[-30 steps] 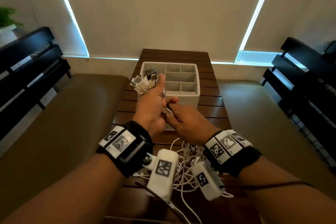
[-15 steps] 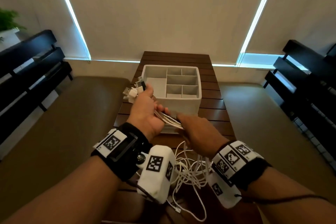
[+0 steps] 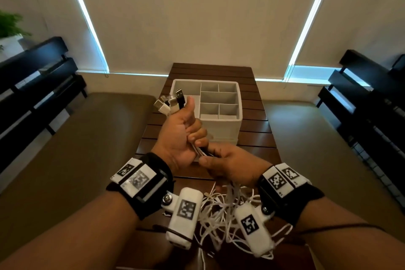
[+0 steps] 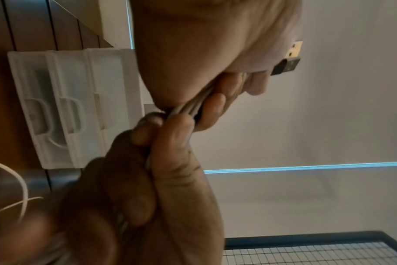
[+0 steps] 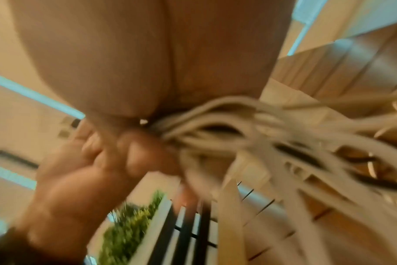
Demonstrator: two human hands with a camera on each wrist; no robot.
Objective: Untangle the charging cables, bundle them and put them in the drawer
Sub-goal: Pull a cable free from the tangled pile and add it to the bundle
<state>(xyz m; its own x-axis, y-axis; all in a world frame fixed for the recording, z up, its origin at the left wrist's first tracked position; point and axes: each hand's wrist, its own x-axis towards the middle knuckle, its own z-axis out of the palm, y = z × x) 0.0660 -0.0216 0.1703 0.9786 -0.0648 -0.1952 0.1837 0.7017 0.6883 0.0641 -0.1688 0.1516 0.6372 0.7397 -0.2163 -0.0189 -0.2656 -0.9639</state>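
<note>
My left hand (image 3: 183,131) grips a bunch of charging cables, fist upright, and several USB plugs (image 3: 172,101), white ones and a black one, stick out above the thumb. In the left wrist view the black plug (image 4: 286,60) shows past the palm. My right hand (image 3: 228,163) grips the same cables just below the left fist. The loose white cable lengths (image 3: 221,215) hang in a tangle under both wrists; in the right wrist view these cables (image 5: 227,125) stream out of the right fist, blurred. A white divided drawer box (image 3: 219,124) stands on the wooden table beyond the hands.
The slatted dark wooden table (image 3: 256,136) is narrow, with brown cushioned seats on both sides. Black benches (image 3: 32,76) stand far left and right. A potted plant (image 3: 8,28) sits at the far left. Blinds cover the windows behind.
The two hands have come together again after pulling apart half a second ago. My left fist has turned upright, lifting the plugs in front of the drawer box. The right hand has slid up to it.
</note>
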